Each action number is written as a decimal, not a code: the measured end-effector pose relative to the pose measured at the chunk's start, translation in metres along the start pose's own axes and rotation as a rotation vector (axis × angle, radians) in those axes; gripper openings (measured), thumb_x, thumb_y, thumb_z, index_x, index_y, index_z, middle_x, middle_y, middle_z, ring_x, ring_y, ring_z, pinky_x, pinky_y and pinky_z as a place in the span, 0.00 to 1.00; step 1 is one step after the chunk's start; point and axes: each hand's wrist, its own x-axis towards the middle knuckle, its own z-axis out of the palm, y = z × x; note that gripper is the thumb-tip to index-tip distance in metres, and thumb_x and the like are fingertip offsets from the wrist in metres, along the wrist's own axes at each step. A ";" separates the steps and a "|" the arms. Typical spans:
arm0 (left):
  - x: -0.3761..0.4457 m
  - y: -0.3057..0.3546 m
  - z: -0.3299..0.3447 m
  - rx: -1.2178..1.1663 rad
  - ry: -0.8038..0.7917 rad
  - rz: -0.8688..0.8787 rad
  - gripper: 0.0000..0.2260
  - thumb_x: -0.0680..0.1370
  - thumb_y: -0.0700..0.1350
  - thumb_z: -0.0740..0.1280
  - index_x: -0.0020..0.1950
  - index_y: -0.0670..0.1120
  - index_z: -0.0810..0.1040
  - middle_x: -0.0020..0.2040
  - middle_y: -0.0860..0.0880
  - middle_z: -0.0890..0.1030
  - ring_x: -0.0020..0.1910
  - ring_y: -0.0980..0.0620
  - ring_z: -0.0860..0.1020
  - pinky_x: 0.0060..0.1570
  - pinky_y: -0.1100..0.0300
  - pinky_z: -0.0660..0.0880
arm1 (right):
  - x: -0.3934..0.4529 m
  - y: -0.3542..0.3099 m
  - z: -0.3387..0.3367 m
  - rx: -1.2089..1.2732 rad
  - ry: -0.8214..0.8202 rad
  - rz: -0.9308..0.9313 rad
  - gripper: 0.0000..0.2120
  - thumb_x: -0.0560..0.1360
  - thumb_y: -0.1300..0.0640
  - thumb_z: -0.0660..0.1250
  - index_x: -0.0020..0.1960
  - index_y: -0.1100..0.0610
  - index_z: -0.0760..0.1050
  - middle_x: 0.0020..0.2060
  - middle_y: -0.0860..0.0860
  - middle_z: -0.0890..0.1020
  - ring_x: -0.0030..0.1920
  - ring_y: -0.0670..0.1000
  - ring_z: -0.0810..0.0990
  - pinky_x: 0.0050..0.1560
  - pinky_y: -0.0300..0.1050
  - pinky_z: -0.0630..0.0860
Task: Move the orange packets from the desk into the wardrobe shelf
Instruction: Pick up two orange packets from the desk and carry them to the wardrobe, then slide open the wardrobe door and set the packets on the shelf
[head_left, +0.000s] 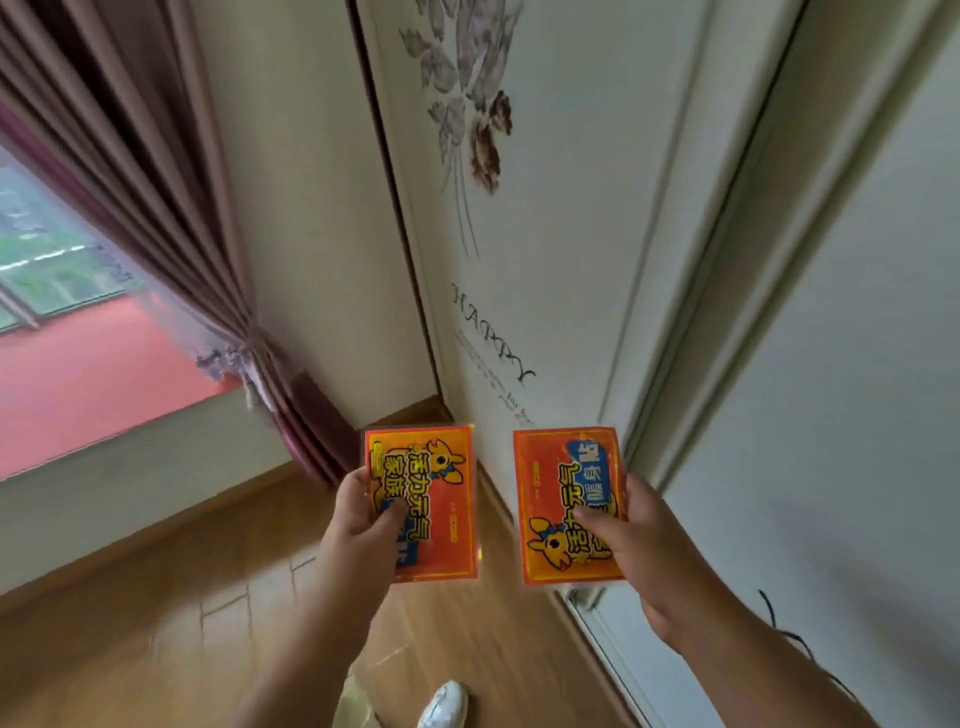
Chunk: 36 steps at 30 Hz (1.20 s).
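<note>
Down by my feet I can see one white shoe (444, 704) on the brown floor (156, 597). A bit higher up are my two hands, and each one has one orange packet, so that makes two packets. My left hand (358, 519) grips the left packet (422, 501) by its lower left side, with my thumb on top of the picture and my other fingers hidden under it. My right hand (639, 540) grips the right packet (569, 504) by its right side the same way, thumb on top. I think I hold them by the edges and flat like this so they do not bend or slip while I carry them. The two packets are side by side with a gap between them, up in the air, not on the desk and not on a shelf yet. I cannot see the desk at all. Past the packets is the wardrobe door (519, 234), white with flowers and a word drawn on it, and it looks closed to me, so I think I will need a free hand to open it. Far to the left are one curtain (130, 156), tied back, and one window (62, 322).
</note>
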 end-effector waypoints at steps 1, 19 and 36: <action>0.016 0.006 0.009 0.025 -0.052 0.010 0.11 0.84 0.38 0.61 0.57 0.55 0.75 0.52 0.47 0.86 0.50 0.45 0.86 0.48 0.46 0.82 | 0.001 0.001 -0.005 0.018 0.062 0.004 0.11 0.80 0.61 0.70 0.59 0.50 0.78 0.49 0.49 0.89 0.48 0.50 0.89 0.53 0.53 0.83; 0.117 0.031 0.087 0.438 -0.916 0.099 0.11 0.84 0.41 0.60 0.57 0.59 0.72 0.51 0.48 0.86 0.48 0.47 0.86 0.51 0.45 0.83 | -0.057 0.022 0.052 0.437 0.878 0.075 0.14 0.79 0.63 0.70 0.62 0.49 0.79 0.52 0.50 0.89 0.51 0.52 0.89 0.60 0.58 0.80; 0.084 0.053 0.109 0.302 -1.301 0.039 0.14 0.80 0.46 0.71 0.63 0.56 0.72 0.53 0.53 0.87 0.51 0.50 0.87 0.53 0.43 0.83 | -0.058 0.002 0.071 0.182 1.025 0.026 0.26 0.74 0.55 0.79 0.66 0.42 0.71 0.48 0.55 0.85 0.48 0.49 0.87 0.51 0.52 0.85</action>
